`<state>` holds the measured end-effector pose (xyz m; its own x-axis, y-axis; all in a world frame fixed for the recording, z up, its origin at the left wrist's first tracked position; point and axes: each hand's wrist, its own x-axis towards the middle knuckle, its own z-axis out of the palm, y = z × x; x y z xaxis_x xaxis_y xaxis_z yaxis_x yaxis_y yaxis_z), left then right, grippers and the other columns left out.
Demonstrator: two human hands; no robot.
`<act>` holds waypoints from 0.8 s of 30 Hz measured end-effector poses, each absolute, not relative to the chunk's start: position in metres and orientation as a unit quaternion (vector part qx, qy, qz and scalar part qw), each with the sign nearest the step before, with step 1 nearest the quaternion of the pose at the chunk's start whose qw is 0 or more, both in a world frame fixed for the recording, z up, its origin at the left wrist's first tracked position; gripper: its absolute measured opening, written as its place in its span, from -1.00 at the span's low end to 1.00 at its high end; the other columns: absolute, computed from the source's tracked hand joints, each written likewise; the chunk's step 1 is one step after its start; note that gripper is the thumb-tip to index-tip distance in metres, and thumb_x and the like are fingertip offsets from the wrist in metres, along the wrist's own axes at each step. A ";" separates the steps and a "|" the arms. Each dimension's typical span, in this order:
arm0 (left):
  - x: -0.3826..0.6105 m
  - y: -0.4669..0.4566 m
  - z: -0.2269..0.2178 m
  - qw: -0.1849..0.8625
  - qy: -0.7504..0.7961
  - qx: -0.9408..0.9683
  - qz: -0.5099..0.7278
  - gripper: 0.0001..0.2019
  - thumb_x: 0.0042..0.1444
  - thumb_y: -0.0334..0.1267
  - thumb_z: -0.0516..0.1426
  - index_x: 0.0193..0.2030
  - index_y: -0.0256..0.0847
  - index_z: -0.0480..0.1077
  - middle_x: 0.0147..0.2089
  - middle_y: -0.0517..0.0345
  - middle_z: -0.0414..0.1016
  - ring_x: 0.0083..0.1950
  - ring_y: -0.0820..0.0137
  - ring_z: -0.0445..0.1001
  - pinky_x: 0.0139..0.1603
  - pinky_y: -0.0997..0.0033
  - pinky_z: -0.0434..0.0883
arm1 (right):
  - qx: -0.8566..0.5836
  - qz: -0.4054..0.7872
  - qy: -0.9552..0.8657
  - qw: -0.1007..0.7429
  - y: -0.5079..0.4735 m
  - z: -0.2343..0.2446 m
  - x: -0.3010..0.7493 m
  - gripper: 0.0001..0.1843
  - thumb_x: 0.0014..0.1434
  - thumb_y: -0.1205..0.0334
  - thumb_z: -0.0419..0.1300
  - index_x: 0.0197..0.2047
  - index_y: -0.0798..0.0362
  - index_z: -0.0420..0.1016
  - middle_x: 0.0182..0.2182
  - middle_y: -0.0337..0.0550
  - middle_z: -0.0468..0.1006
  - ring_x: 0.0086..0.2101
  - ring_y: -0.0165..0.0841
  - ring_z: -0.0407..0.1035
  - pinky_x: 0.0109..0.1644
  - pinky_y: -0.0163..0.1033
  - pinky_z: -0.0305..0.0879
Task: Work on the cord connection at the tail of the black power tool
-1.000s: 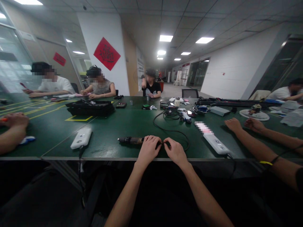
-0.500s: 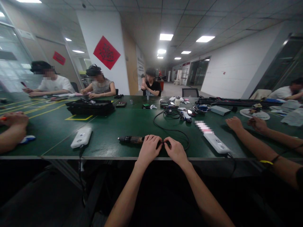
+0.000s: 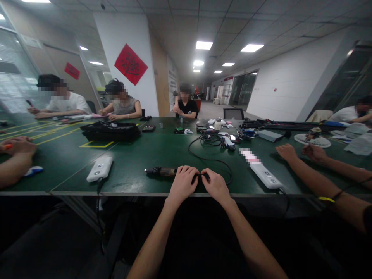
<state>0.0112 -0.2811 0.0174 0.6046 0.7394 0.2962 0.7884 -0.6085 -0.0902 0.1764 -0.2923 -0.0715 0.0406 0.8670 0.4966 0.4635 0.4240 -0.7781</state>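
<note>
A dark electric screwdriver (image 3: pixel 161 171) lies on the green table near its front edge, with its bit end pointing left. My left hand (image 3: pixel 185 180) is closed over the rear of the screwdriver and hides that end. Close beside it, my right hand (image 3: pixel 214 184) pinches the end of a black cable (image 3: pixel 231 174), fingertips facing the left hand's. The joint between cable and screwdriver is mostly covered by my fingers. From there the cable loops right and back to a coil (image 3: pixel 211 138).
White power strips stand left (image 3: pixel 100 169) and right (image 3: pixel 266 175) of my hands. Behind are a black tray (image 3: pixel 110 132) and a grey box (image 3: pixel 270 135). A co-worker's hands (image 3: pixel 287 152) rest on the table at right; another person's hand (image 3: pixel 20 146) is at far left.
My hands stay almost still at the rear of the screwdriver. Across the table, a seated person's arm has lowered slightly.
</note>
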 end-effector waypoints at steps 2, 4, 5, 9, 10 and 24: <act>0.011 -0.281 0.018 0.105 -0.429 -0.890 -0.114 -0.85 0.36 -0.32 0.15 0.02 -0.02 0.44 0.00 0.12 0.57 0.14 0.17 0.42 0.27 0.04 0.25 | -0.499 0.194 -0.666 0.519 -0.292 -0.071 0.177 -0.82 0.38 0.24 0.11 -0.04 -0.08 0.53 -0.13 -0.15 0.66 -0.24 -0.26 0.52 -0.12 -0.22 0.32; 0.011 -0.281 0.018 0.105 -0.430 -0.890 -0.114 -0.86 0.37 -0.31 0.15 0.01 -0.02 0.44 0.00 0.13 0.57 0.14 0.17 0.42 0.27 0.04 0.25 | -0.499 0.194 -0.667 0.518 -0.293 -0.071 0.177 -0.82 0.39 0.23 0.10 -0.04 -0.08 0.52 -0.12 -0.15 0.66 -0.24 -0.26 0.52 -0.13 -0.22 0.32; 0.011 -0.281 0.018 0.105 -0.430 -0.890 -0.113 -0.86 0.37 -0.31 0.15 0.02 -0.02 0.44 0.00 0.13 0.57 0.14 0.17 0.42 0.27 0.04 0.25 | -0.500 0.193 -0.667 0.518 -0.293 -0.071 0.177 -0.82 0.39 0.23 0.10 -0.04 -0.09 0.52 -0.12 -0.15 0.66 -0.25 -0.26 0.52 -0.13 -0.22 0.32; 0.011 -0.280 0.017 0.104 -0.431 -0.889 -0.114 -0.88 0.38 -0.30 0.16 0.01 -0.02 0.44 0.00 0.14 0.57 0.13 0.18 0.42 0.26 0.06 0.24 | -0.500 0.192 -0.667 0.518 -0.293 -0.071 0.177 -0.83 0.40 0.24 0.10 -0.05 -0.09 0.51 -0.13 -0.15 0.65 -0.22 -0.25 0.53 -0.11 -0.22 0.32; 0.011 -0.280 0.017 0.103 -0.432 -0.889 -0.114 -0.89 0.38 -0.30 0.17 0.00 -0.03 0.43 -0.01 0.15 0.57 0.12 0.18 0.42 0.25 0.06 0.24 | -0.500 0.192 -0.667 0.518 -0.293 -0.071 0.177 -0.83 0.40 0.24 0.10 -0.05 -0.09 0.51 -0.13 -0.15 0.65 -0.21 -0.25 0.53 -0.10 -0.22 0.32; 0.011 -0.283 0.020 0.089 -0.428 -0.891 -0.120 -0.86 0.35 -0.33 0.18 0.00 -0.03 0.44 0.00 0.16 0.56 0.14 0.20 0.41 0.29 0.07 0.22 | -0.496 0.198 -0.668 0.518 -0.294 -0.070 0.178 -0.83 0.39 0.24 0.11 -0.05 -0.08 0.52 -0.12 -0.15 0.66 -0.23 -0.25 0.52 -0.14 -0.22 0.31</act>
